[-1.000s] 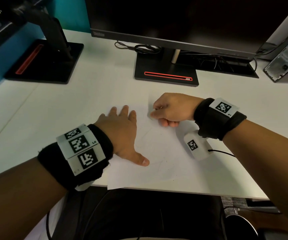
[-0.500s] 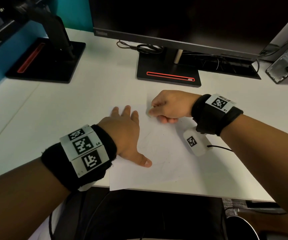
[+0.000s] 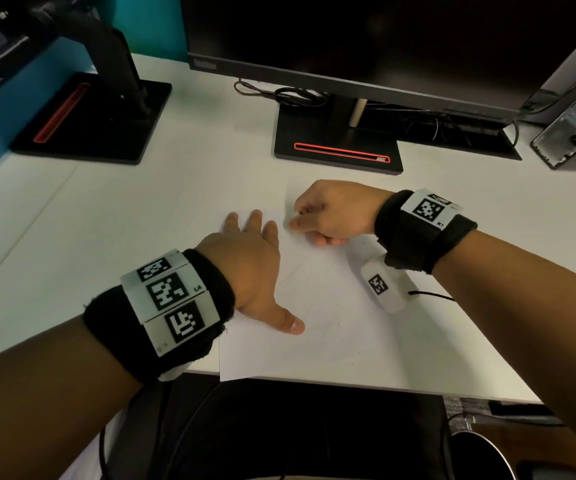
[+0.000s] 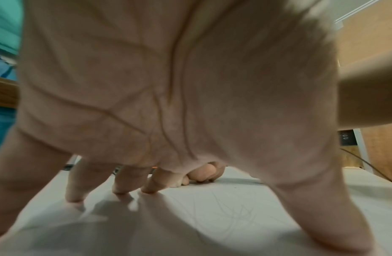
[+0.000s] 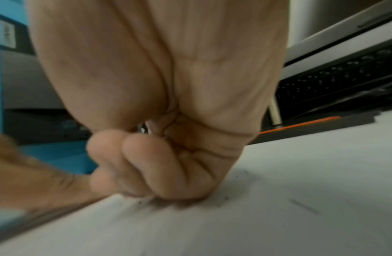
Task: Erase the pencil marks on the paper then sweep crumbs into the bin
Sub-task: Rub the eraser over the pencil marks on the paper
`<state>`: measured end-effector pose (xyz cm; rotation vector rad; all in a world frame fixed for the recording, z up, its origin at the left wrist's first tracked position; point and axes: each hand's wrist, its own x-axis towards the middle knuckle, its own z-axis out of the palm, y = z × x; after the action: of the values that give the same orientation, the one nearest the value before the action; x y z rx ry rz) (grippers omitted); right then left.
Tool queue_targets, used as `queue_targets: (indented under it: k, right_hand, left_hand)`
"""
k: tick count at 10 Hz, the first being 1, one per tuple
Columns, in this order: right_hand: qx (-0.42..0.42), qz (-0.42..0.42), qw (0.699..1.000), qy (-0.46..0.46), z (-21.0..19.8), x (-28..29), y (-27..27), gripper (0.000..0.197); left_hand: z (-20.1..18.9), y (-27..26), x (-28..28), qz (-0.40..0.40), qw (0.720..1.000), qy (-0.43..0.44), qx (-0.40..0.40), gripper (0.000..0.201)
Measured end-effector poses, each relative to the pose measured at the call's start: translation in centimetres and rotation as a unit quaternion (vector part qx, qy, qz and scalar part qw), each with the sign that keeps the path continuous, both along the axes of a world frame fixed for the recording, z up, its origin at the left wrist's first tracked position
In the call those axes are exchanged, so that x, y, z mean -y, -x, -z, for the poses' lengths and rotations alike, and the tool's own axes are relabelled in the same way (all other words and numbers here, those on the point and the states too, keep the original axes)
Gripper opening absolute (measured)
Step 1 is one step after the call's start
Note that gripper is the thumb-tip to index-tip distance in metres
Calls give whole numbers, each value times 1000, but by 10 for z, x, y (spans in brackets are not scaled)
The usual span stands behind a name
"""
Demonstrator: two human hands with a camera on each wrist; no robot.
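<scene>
A white sheet of paper lies at the desk's front edge with faint pencil marks across its middle. My left hand presses flat on the paper's left side, fingers spread; the same fingertips show in the left wrist view. At the paper's top my right hand is curled, pinching a small white eraser against the sheet, mostly hidden by the fingers. Dark eraser crumbs lie on the paper beside that hand.
A monitor stand sits just beyond the paper, and a second black stand is at the back left. A computer case stands at the back right. A dark round container with a metal rim is below the desk edge, at the right.
My right hand has shifted a little to the left along the top of the paper with the eraser. My left hand has stayed pressed on the sheet.
</scene>
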<state>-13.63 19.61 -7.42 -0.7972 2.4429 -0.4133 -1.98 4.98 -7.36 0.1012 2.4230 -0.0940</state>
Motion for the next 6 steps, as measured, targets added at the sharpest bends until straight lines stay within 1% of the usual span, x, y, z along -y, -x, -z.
queue_targets:
  k: [1, 2, 3, 4, 5, 6]
  right_hand:
    - [13, 30, 999, 8, -2, -2, 5, 37]
    - [-9, 16, 1000, 8, 0, 1, 1, 38]
    - [27, 2, 1000, 1, 0, -1, -1, 37]
    - [-13, 35, 999, 6, -1, 0, 5, 40]
    - [-6, 0, 1000, 6, 2, 4, -2, 39]
    - [30, 14, 999, 5, -1, 5, -1, 37]
  left_hand:
    - [-1, -1, 0, 2, 1000, 2, -1, 152]
    - [-1, 0, -1, 5, 1000, 6, -1, 151]
    - [-2, -1, -1, 3, 1000, 5, -2, 152]
    - [-2, -2, 0, 4, 1000, 7, -3, 152]
    - [-2, -1, -1, 6, 1000, 9, -3, 151]
    - [-3, -2, -1, 6, 1000, 8, -4, 150]
